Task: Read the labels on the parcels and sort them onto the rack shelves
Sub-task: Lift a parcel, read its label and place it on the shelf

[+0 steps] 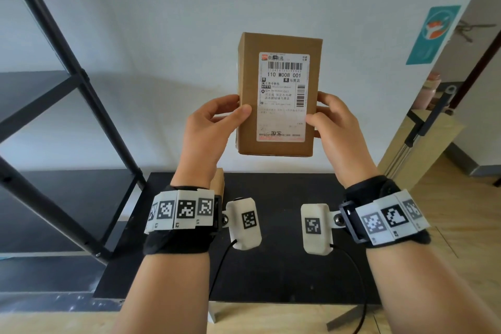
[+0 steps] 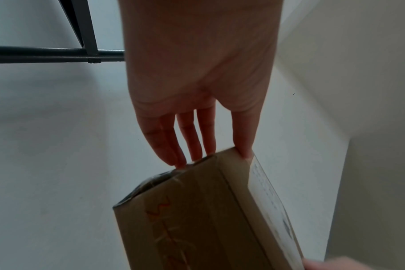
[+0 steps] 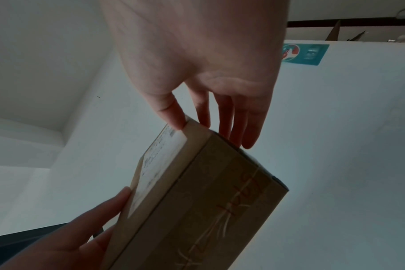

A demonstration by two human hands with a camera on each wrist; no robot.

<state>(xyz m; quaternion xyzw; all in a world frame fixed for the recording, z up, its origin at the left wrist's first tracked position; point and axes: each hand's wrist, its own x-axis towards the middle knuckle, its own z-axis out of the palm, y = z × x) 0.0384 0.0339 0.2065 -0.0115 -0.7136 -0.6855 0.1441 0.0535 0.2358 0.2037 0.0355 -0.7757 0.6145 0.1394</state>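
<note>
1. Parcel (image 1: 276, 95) — brown cardboard box, held upright in the air in front of the pale wall, above the far edge of the black table (image 1: 284, 266).
2. White shipping label (image 1: 283, 96) on the face turned toward the head camera; barcode at top, "110 M008 001" printed beneath it.
3. Left hand (image 1: 208, 133) pinching the parcel's left edge: thumb on the labelled front, fingers (image 2: 173, 146) behind on the back face.
4. Right hand (image 1: 333, 127) pinching the right edge the same way — thumb on the front beside the label, fingers (image 3: 243, 120) reaching round the back.
5. Clear tape with red print along the parcel's underside, seen in both wrist views; words not legible.
6. Black metal rack (image 1: 67, 106) standing to the left, just beside the table, dark shelves at two visible levels.
7. A second brown box (image 1: 218, 182) on the table, mostly hidden behind the left wrist.
8. Teal poster (image 1: 431, 34) on the wall to the right; black wristbands with white marker tiles on both wrists.
</note>
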